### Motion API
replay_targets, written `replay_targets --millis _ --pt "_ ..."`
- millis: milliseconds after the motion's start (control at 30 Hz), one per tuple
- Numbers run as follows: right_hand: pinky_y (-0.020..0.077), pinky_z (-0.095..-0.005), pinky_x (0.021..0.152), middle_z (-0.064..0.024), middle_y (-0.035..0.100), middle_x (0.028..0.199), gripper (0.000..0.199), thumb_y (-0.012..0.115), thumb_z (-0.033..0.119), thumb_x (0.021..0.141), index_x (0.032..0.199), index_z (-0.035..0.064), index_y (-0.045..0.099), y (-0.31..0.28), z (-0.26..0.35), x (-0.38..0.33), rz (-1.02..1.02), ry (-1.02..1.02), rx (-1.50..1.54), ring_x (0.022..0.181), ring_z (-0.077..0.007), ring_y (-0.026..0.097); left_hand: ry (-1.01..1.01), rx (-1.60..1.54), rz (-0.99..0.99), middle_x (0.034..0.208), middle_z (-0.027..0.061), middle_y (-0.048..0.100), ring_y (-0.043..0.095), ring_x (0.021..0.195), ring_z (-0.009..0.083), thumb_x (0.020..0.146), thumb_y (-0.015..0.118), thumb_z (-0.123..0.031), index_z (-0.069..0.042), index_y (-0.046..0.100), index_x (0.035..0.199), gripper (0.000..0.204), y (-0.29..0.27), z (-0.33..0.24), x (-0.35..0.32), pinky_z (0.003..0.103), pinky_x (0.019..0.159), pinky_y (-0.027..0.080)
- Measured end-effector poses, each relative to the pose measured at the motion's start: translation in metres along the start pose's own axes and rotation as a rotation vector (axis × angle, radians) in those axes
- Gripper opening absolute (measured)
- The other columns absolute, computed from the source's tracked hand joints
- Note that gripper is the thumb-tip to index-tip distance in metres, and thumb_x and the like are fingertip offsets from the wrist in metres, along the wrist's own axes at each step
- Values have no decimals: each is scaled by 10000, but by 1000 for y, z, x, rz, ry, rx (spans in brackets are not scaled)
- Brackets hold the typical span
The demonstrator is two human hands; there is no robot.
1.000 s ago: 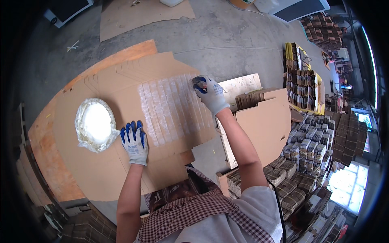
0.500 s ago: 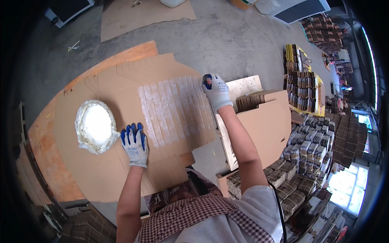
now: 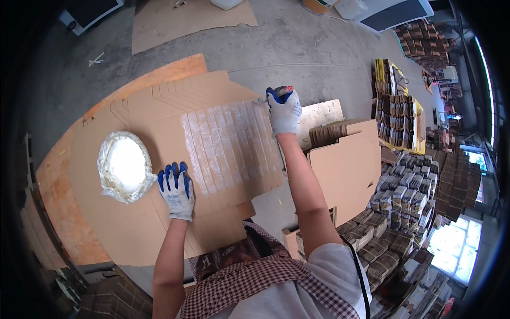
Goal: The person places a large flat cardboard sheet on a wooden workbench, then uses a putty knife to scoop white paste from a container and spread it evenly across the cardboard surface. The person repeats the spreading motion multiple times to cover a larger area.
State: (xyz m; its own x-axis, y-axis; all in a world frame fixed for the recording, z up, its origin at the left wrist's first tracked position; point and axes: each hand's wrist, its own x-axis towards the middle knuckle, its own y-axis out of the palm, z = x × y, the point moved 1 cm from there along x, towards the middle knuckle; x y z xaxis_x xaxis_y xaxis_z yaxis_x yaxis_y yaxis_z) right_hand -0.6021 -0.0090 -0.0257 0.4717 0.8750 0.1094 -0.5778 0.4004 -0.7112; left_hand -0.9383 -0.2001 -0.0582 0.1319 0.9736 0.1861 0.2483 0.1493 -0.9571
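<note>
— Since the big fanned spread of cardboard sheets [image 3: 159,175] covers most of the orange board [image 3: 53,202] under me, what keeps it from sliding?

— I do. My left hand [image 3: 175,192] lies flat on the sheets near their lower middle, fingers spread and open, gripping nothing; I judge its weight pins the overlapped edges in their stagger. A pale, shiny band [image 3: 228,143] runs across the exposed strips, wet-looking, likely glue.

— And the other hand?

— My right hand [image 3: 284,110] is stretched to the far right end of that band, at the edge of the spread. Its fingers are curled tight around a small tool [image 3: 282,91]; only a dark and reddish tip pokes out above the glove, so I can't tell what it is.

— Any containers?

— One: a round bowl [image 3: 125,165] wrapped in crinkled clear plastic, sitting on the sheets just left of my left hand. It holds a white, smooth mass, nearly to the rim.

— To your right?

— Flat carton blanks [image 3: 345,165] beside my forearm, then bundled stacks of folded cardboard [image 3: 404,196] farther out.
</note>
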Motion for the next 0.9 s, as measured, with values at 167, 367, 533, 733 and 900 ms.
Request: replay_targets --millis 167,367,533,733,900 --pt "519 -471 816 -166 630 1105 473 741 417 836 1107 61 589 4 -9 13 17 -20 -263 961 -392 658 16 6 -10 1412 129 540 475 1319 336 933 584 -194 -118 587 1386 459 1 -1 0 533 1163 308" --pt "523 -475 816 -157 618 1146 422 707 381 860 1127 77 585 -19 0 -6 125 -67 -272 984 -388 654 9 2 -9 1412 133 540 477 1316 336 931 590 -196 -122 588 1385 460 -1 -1 0 533 1160 311" --pt "519 -448 852 -162 616 1141 406 717 347 853 1132 78 596 -45 -17 -15 234 -5 -395 995 -377 648 15 -4 -27 1401 136 548 486 1304 341 922 593 -182 -113 593 1371 455 1 -2 0 536 1158 308" --pt "520 -443 868 -161 635 1121 338 731 264 835 1085 64 623 -63 -28 -67 386 -158 -254 993 -390 635 29 1 -61 1386 127 560 498 1291 338 929 588 -162 -104 598 1355 430 0 -3 3 528 1153 317" --pt "521 -440 871 -159 638 1123 322 729 216 826 1101 80 630 -90 -37 -73 375 -48 -102 993 -383 637 22 29 -45 1423 120 531 471 1316 326 916 606 -178 -120 596 1370 458 3 -1 -1 526 1164 313"
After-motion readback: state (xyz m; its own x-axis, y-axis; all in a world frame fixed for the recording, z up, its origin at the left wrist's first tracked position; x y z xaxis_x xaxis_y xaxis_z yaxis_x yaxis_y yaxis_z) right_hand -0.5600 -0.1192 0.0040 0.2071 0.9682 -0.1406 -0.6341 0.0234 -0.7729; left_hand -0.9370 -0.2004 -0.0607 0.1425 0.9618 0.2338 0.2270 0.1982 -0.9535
